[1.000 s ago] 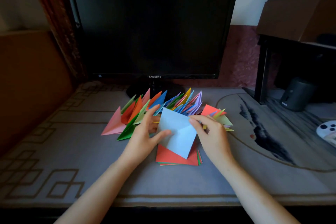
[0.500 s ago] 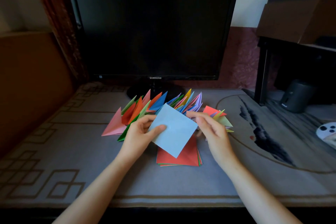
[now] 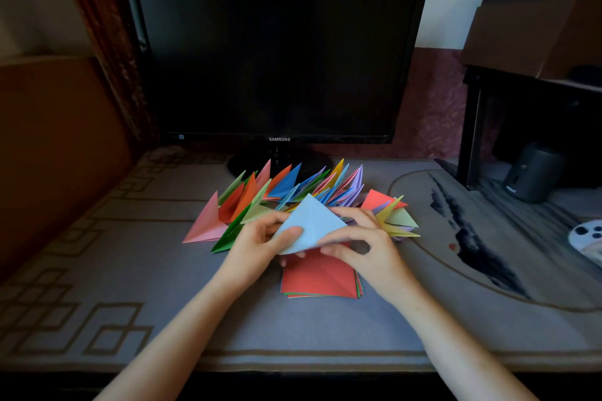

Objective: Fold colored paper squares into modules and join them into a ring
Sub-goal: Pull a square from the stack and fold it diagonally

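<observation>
Many folded modules lay fanned across the far counter, not yet a ring, while the left hand and right hand pinched a half-folded light blue square just above the near stack of unfolded squares.

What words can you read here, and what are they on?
"SAMSUNG": lower frame of the black flat-screen monitor.
Small pale sticker at that frame's left end: too small to read.
Pale lettering low on the dark grey cylindrical device: too blurred to read.
</observation>
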A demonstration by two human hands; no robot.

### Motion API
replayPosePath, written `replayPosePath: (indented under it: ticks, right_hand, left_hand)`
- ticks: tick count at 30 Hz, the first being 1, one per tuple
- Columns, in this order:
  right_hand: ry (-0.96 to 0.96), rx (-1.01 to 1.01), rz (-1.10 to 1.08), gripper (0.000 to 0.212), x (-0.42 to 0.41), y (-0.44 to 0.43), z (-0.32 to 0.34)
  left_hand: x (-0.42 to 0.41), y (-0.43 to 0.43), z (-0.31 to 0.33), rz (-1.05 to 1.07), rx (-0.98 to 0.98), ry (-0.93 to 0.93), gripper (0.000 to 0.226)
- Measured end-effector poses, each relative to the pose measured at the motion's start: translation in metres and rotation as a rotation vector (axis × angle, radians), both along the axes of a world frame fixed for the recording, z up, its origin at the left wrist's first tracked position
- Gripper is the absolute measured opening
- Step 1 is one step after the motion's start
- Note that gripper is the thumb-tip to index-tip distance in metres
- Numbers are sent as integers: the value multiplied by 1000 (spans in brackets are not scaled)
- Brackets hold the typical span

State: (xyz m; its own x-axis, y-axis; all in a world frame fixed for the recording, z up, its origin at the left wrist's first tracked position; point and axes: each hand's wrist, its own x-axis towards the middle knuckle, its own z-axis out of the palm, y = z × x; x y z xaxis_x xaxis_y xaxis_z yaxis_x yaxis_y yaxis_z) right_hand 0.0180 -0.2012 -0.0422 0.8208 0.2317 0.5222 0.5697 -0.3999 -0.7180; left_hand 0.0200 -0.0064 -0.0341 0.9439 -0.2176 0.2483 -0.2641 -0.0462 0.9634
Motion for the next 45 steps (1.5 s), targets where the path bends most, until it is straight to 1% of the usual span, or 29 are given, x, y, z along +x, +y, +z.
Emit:
replayPosePath:
  ticks: [2, 4, 6, 9, 10, 13, 14, 16, 19, 22, 24, 26, 28, 32, 40, 43, 45]
  right_hand:
    - [62, 83, 1, 11, 0, 1, 1]
    - [80, 123, -25, 5, 2, 2, 3]
    - [63, 139, -51, 4, 2, 4, 3]
    - [44, 166, -49, 10, 4, 6, 1]
    - [66, 183, -35, 13, 3, 7, 0]
    - [176, 270, 17, 35, -1, 8, 3]
    - [194, 292, 24, 41, -3, 9, 5]
    - [221, 328, 31, 46, -5, 10, 8]
    - [274, 336, 18, 42, -5, 11, 9]
    - [353, 276, 21, 31, -6, 11, 11]
    - [354, 218, 27, 21, -7, 10, 12]
    - [345, 205, 31, 19, -9, 11, 13]
    - [348, 211, 25, 20, -10, 12, 13]
    - [318, 214, -49, 23, -8, 8, 14]
    - [330, 260, -45, 20, -7, 6, 13]
    - [335, 245, -9, 20, -6, 4, 12]
    - [341, 236, 11, 19, -6, 2, 12]
  left_hand:
    - [-3, -3, 2, -50, -30, 12, 26]
    - [-5, -3, 5, -93, -64, 45, 43]
    - [-6, -4, 4, -113, -95, 59, 45]
    - [-5, -5, 1, -96, -55, 76, 49]
    - [-4, -5, 0, -84, -24, 73, 48]
    - [-2, -5, -1, -19, 60, 14, 26]
    - [-2, -4, -1, -2, 78, -9, 21]
    - [-1, -2, -2, 25, 120, -63, 18]
    - [0, 0, -4, 51, 170, -108, 18]
    - [1, 0, -6, 49, 201, -132, 18]
    - [1, 0, -6, 50, 254, -170, 16]
    - [0, 0, -7, 60, 277, -185, 16]
    - [-1, -1, -5, 72, 244, -167, 15]
    - [0, -1, -1, 164, 66, -63, 18]
    - [0, 1, 0, 269, 73, -82, 25]
    - [-1, 3, 3, 275, 30, -105, 30]
    - [-2, 4, 5, 279, -12, -109, 29]
